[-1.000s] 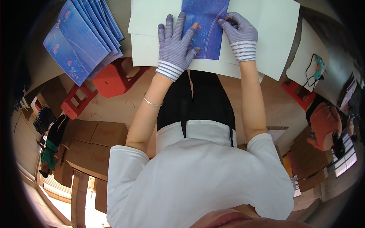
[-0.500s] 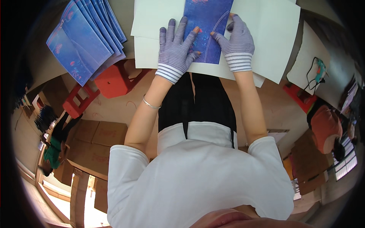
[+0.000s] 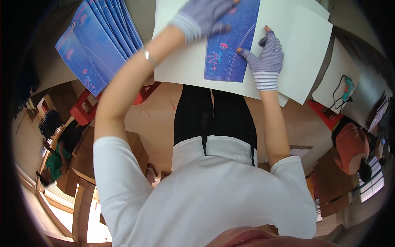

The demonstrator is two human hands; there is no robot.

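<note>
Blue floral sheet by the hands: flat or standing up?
Flat: the blue floral sheet lies on white sheets, near corners down; far end out of frame.

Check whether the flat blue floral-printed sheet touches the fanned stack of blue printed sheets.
Apart: the head view plainly shows white paper between the blue floral-printed sheet and the fanned stack.

Pale floor [image 3: 158, 123], red stools [image 3: 326, 114] both sides near the grey desk [image 3: 142, 20]. Cardboard boxes [image 3: 335, 177] left and right. Barred window [image 3: 371, 187] far right, bright opening [image 3: 95, 225] lower left (blown out to white).
</note>
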